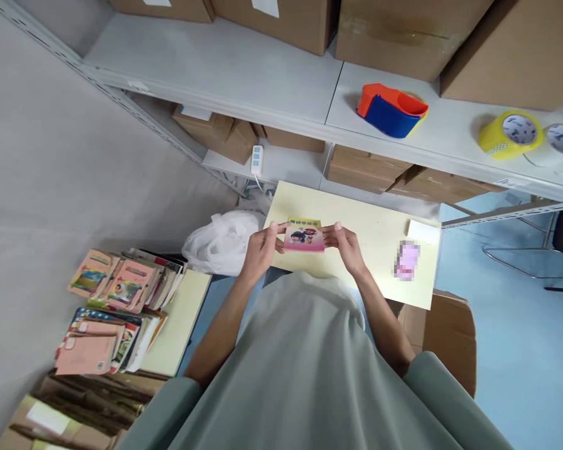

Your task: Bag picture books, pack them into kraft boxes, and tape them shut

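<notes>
A: Left hand (260,250) at the booklet's left side, right hand (349,247) at its right. You hold the booklet (304,236) between them by its side edges, fingers in at the borders, neither palm spread. Thumbs look raised beside the cover; how firmly they press, I cannot tell.

B: Where is it, exactly?

A: In front of your shirt (309,350), over the pale table (351,265), cover facing up. Whether its underside touches the surface, I can't tell from here.

B: Weak point?

A: Your grip, I'd judge. It sits at the margins. Ease one side and the booklet could swing, tip or slide out. Squeeze both sides inward and the cover may bow or crease. Pull outward unevenly and an edge could tear.

B: If you drop it?

A: You're working close to the table's near edge. A slip toward your body might carry the booklet over it. Loose shirt cloth hangs there too, and could snag a corner.

B: Anything off to the sides?

A: On your right, a blurred pink item (406,260) and a white block (423,231). A wide sweep of your right forearm could shove either toward the open carton (450,340). On your left, the plastic bag (220,244) lies just beside the table; a trailing finger might catch it.
</notes>
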Action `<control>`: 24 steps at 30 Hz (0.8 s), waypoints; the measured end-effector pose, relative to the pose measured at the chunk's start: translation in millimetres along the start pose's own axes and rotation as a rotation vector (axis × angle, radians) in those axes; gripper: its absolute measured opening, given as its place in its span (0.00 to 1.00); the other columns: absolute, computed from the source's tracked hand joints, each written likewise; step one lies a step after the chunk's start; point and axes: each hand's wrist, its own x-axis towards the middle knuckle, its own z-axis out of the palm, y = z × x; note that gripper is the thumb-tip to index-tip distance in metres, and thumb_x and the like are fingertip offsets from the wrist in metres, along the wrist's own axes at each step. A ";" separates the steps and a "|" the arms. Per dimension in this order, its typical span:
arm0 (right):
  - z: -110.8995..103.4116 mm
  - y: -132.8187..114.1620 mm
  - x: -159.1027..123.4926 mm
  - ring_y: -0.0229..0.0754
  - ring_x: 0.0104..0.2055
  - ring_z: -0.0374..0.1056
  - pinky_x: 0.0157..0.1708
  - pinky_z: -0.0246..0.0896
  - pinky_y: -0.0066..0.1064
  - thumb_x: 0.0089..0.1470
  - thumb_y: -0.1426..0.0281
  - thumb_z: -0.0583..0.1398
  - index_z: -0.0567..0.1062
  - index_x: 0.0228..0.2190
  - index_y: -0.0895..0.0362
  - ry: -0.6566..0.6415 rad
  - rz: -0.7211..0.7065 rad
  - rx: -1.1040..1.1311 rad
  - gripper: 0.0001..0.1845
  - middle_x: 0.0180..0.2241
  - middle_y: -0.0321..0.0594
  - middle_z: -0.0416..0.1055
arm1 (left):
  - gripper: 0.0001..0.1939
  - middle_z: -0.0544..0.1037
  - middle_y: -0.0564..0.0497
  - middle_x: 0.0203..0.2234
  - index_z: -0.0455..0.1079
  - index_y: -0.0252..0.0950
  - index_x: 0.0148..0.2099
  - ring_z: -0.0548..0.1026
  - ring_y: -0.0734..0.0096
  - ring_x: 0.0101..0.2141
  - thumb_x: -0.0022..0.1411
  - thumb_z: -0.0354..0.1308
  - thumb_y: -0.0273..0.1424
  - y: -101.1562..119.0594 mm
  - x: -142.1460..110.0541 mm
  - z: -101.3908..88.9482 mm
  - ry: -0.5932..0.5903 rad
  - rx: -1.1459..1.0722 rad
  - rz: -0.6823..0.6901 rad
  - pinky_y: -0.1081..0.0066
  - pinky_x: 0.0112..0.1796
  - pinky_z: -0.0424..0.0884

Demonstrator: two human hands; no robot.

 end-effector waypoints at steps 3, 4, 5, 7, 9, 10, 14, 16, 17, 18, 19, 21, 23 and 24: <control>-2.0 12.5 2.5 0.44 0.36 0.79 0.43 0.79 0.39 0.53 0.36 0.71 0.82 0.42 0.51 -0.006 -0.055 -0.060 0.33 0.37 0.41 0.84 | 0.28 0.89 0.43 0.44 0.84 0.37 0.57 0.82 0.66 0.31 0.68 0.67 0.54 -8.3 -1.3 2.7 -0.034 0.034 0.015 0.68 0.33 0.80; -2.7 16.3 3.0 0.45 0.37 0.78 0.44 0.79 0.40 0.53 0.38 0.72 0.82 0.44 0.51 -0.007 -0.060 -0.073 0.32 0.37 0.40 0.84 | 0.27 0.88 0.43 0.47 0.83 0.39 0.60 0.83 0.66 0.32 0.66 0.69 0.49 -11.3 -1.4 4.4 -0.045 0.045 0.029 0.68 0.34 0.81; -3.6 19.9 3.5 0.45 0.38 0.79 0.45 0.79 0.40 0.54 0.39 0.71 0.81 0.44 0.50 -0.005 -0.060 -0.078 0.31 0.37 0.40 0.84 | 0.28 0.88 0.43 0.50 0.81 0.40 0.64 0.83 0.67 0.32 0.65 0.70 0.46 -14.7 -1.0 6.5 -0.051 0.045 0.041 0.68 0.35 0.81; -6.4 28.1 5.0 0.46 0.39 0.79 0.46 0.79 0.40 0.56 0.41 0.71 0.79 0.45 0.50 0.008 -0.047 -0.071 0.29 0.37 0.41 0.85 | 0.32 0.86 0.42 0.54 0.75 0.42 0.69 0.84 0.68 0.34 0.65 0.69 0.42 -24.8 2.2 11.6 -0.050 0.012 0.047 0.68 0.37 0.82; -9.8 39.9 8.5 0.46 0.38 0.80 0.47 0.80 0.41 0.55 0.41 0.72 0.76 0.47 0.50 0.040 -0.008 -0.062 0.31 0.37 0.40 0.85 | 0.32 0.86 0.41 0.55 0.75 0.41 0.68 0.84 0.66 0.36 0.64 0.69 0.41 -41.2 9.1 16.7 -0.042 -0.024 0.019 0.67 0.39 0.82; -11.2 47.8 11.2 0.46 0.37 0.80 0.47 0.80 0.42 0.53 0.40 0.72 0.75 0.48 0.50 0.056 0.025 -0.062 0.33 0.37 0.40 0.86 | 0.29 0.86 0.41 0.53 0.77 0.40 0.64 0.84 0.65 0.37 0.63 0.69 0.42 -51.9 13.7 18.8 -0.043 -0.029 -0.009 0.66 0.39 0.82; -9.3 88.1 26.8 0.47 0.34 0.81 0.43 0.82 0.44 0.42 0.35 0.74 0.77 0.42 0.53 0.056 0.198 -0.092 0.40 0.36 0.44 0.86 | 0.17 0.87 0.43 0.42 0.82 0.39 0.47 0.85 0.59 0.38 0.57 0.69 0.39 -100.1 31.0 22.5 -0.080 0.041 -0.195 0.63 0.39 0.83; -2.9 106.1 36.3 0.48 0.33 0.81 0.41 0.82 0.44 0.38 0.34 0.74 0.78 0.36 0.53 0.039 0.253 -0.102 0.39 0.33 0.45 0.85 | 0.15 0.86 0.45 0.36 0.83 0.39 0.45 0.84 0.60 0.34 0.55 0.68 0.35 -118.7 36.3 22.1 -0.081 0.093 -0.264 0.63 0.38 0.83; 1.3 112.7 41.4 0.48 0.33 0.81 0.40 0.82 0.43 0.36 0.34 0.74 0.78 0.34 0.53 0.033 0.271 -0.099 0.39 0.33 0.45 0.85 | 0.14 0.86 0.46 0.35 0.83 0.39 0.45 0.84 0.60 0.33 0.54 0.68 0.33 -125.0 38.5 21.5 -0.067 0.116 -0.274 0.63 0.38 0.83; 6.0 117.4 47.0 0.48 0.34 0.81 0.41 0.82 0.43 0.35 0.35 0.74 0.78 0.34 0.53 0.031 0.283 -0.090 0.39 0.33 0.45 0.85 | 0.14 0.86 0.46 0.35 0.83 0.39 0.45 0.84 0.61 0.33 0.54 0.67 0.31 -129.0 41.0 20.7 -0.045 0.138 -0.266 0.63 0.39 0.83; 10.8 119.9 53.3 0.48 0.34 0.81 0.42 0.82 0.43 0.34 0.35 0.75 0.78 0.33 0.53 0.031 0.292 -0.078 0.39 0.33 0.45 0.85 | 0.15 0.87 0.45 0.38 0.83 0.39 0.45 0.84 0.61 0.35 0.54 0.66 0.29 -130.9 44.2 19.5 -0.018 0.157 -0.246 0.63 0.41 0.83; 20.2 119.5 68.4 0.48 0.36 0.82 0.44 0.82 0.43 0.32 0.37 0.76 0.78 0.34 0.54 0.043 0.291 -0.055 0.39 0.35 0.45 0.86 | 0.17 0.88 0.44 0.44 0.84 0.39 0.47 0.85 0.60 0.39 0.55 0.63 0.25 -128.9 53.6 15.6 0.036 0.188 -0.199 0.62 0.45 0.83; 28.1 113.7 86.4 0.48 0.38 0.83 0.47 0.82 0.43 0.35 0.39 0.76 0.78 0.37 0.54 0.065 0.264 -0.042 0.38 0.37 0.45 0.86 | 0.18 0.87 0.42 0.51 0.83 0.38 0.50 0.86 0.58 0.43 0.59 0.61 0.24 -122.2 66.9 9.2 0.064 0.202 -0.165 0.60 0.50 0.84; 31.2 109.7 95.9 0.49 0.40 0.83 0.48 0.82 0.44 0.38 0.40 0.76 0.78 0.39 0.54 0.075 0.251 -0.039 0.37 0.39 0.46 0.87 | 0.19 0.86 0.41 0.54 0.83 0.38 0.52 0.86 0.57 0.46 0.61 0.61 0.24 -118.4 74.2 5.0 0.074 0.206 -0.152 0.59 0.52 0.83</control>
